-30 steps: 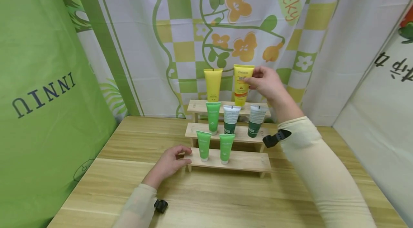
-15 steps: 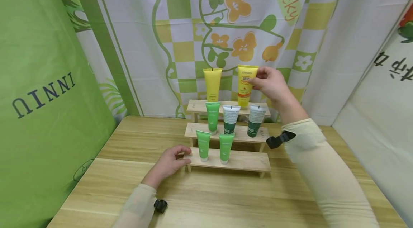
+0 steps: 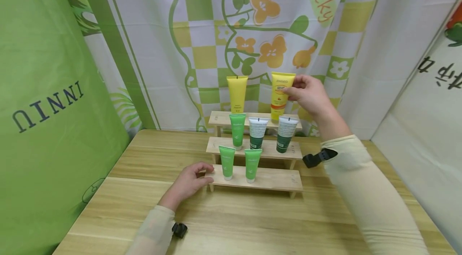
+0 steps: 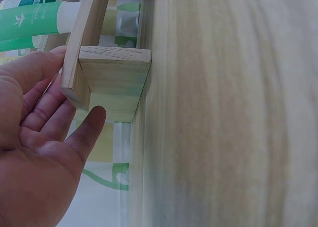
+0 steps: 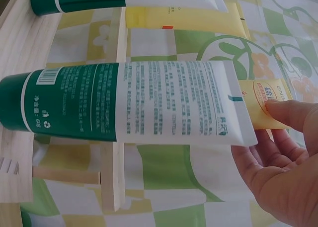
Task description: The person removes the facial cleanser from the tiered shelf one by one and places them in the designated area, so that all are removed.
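Observation:
My right hand (image 3: 309,94) pinches a yellow squeeze tube (image 3: 280,100) by its side, thumb across its front. The tube stands upright at the right part of the top step of a wooden tiered stand (image 3: 220,118). In the right wrist view a white-and-dark-green tube (image 5: 169,102) covers much of it. My left hand (image 3: 189,182) holds the left end of the bottom step, thumb and fingers about its corner (image 4: 74,83). Another yellow tube (image 3: 237,94) stands on the top step's left.
On the middle step stand a green tube (image 3: 237,130) and two white-and-dark-green tubes, one left (image 3: 258,132) and one right (image 3: 286,134). Two green tubes, one left (image 3: 227,162) and one right (image 3: 252,165), are on the bottom step. A patterned curtain (image 3: 202,18) hangs behind the wooden table (image 3: 252,223).
My right hand has moved the yellow tube rightward along the top step, away from the other yellow tube. The left hand has stayed at the stand's bottom step.

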`<state>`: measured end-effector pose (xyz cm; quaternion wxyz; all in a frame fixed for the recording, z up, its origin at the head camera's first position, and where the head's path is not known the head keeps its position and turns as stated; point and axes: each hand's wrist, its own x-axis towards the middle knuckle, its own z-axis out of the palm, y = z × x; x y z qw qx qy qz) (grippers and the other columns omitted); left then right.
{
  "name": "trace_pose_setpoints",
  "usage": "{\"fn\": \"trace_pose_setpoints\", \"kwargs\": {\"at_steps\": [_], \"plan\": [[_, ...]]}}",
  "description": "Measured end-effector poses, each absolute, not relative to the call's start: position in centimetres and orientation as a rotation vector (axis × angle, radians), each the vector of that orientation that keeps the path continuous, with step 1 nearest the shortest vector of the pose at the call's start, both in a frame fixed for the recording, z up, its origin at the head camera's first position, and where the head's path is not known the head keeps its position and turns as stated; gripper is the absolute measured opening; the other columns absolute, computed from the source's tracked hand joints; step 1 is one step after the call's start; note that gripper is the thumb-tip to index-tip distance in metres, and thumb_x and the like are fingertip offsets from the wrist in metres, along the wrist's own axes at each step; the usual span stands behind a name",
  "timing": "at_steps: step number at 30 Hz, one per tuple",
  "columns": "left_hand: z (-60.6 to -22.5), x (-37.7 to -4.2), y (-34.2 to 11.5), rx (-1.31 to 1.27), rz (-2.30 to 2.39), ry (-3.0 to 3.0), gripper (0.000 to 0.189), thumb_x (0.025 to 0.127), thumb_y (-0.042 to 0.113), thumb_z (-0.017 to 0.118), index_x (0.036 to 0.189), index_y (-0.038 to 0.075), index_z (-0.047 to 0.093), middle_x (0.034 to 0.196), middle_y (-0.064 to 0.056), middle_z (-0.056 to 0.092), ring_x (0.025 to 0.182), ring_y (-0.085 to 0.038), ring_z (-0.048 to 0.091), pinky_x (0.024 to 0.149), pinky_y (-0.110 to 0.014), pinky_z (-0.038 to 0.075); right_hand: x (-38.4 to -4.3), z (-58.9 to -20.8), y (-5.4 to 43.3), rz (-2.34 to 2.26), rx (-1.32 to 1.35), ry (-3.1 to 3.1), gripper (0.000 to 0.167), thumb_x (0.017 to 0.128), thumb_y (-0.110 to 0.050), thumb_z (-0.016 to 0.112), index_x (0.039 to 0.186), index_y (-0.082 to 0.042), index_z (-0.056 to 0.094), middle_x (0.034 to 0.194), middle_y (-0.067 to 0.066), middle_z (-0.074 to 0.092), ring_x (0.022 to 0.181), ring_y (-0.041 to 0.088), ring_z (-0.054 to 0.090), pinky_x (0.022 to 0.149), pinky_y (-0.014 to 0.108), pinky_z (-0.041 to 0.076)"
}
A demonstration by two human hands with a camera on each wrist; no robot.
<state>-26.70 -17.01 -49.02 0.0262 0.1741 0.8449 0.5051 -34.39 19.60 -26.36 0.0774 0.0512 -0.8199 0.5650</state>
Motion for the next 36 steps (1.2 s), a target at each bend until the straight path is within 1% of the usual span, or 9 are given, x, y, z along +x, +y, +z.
{"fn": "trace_pose_setpoints", "kwargs": {"at_steps": [8, 15, 24, 30, 36], "plan": [[-48.9, -26.6, -17.0, 0.534, 1.565, 2.607, 0.025, 0.086, 0.014, 0.076, 0.110, 0.011, 0.067, 0.122, -0.008, 0.066, 0.116, -0.031, 0.059, 0.101, -0.045, 0.047, -34.2, -26.5, 20.1, 1.709, 0.165, -2.429, 0.041, 0.094, -0.016, 0.068, 0.126, 0.003, 0.051, 0.111, 0.012, 0.057, 0.097, 0.022, 0.060, 0.078, 0.025, 0.056], [-49.0, -26.5, -16.9, 0.543, 1.628, 2.578, 0.027, 0.085, 0.009, 0.076, 0.111, 0.007, 0.067, 0.123, -0.013, 0.064, 0.117, -0.035, 0.058, 0.102, -0.049, 0.046, -34.0, -26.6, 20.6, 1.674, 0.166, -2.423, 0.039, 0.094, -0.015, 0.068, 0.124, 0.003, 0.052, 0.110, 0.011, 0.058, 0.097, 0.022, 0.060, 0.077, 0.024, 0.056], [-48.9, -26.6, -17.0, 0.553, 1.546, 2.633, 0.024, 0.086, 0.013, 0.075, 0.109, 0.013, 0.067, 0.121, -0.006, 0.066, 0.115, -0.029, 0.060, 0.101, -0.043, 0.047, -33.7, -26.6, 21.1, 1.666, 0.143, -2.434, 0.042, 0.094, -0.018, 0.067, 0.127, 0.004, 0.051, 0.111, 0.012, 0.058, 0.098, 0.022, 0.061, 0.079, 0.023, 0.056], [-49.0, -26.6, -17.0, 0.567, 1.539, 2.646, 0.024, 0.086, 0.014, 0.076, 0.109, 0.013, 0.068, 0.120, -0.006, 0.066, 0.114, -0.029, 0.061, 0.101, -0.043, 0.048, -33.6, -26.6, 21.4, 1.666, 0.144, -2.412, 0.040, 0.095, -0.016, 0.066, 0.126, 0.004, 0.050, 0.110, 0.012, 0.058, 0.097, 0.021, 0.061, 0.079, 0.024, 0.056], [-48.9, -26.6, -17.0, 0.557, 1.534, 2.640, 0.024, 0.086, 0.014, 0.076, 0.108, 0.013, 0.068, 0.120, -0.005, 0.066, 0.115, -0.028, 0.060, 0.101, -0.043, 0.047, -33.4, -26.7, 21.7, 1.633, 0.136, -2.423, 0.043, 0.094, -0.020, 0.068, 0.126, 0.004, 0.050, 0.109, 0.011, 0.059, 0.096, 0.021, 0.061, 0.078, 0.023, 0.056]]}}
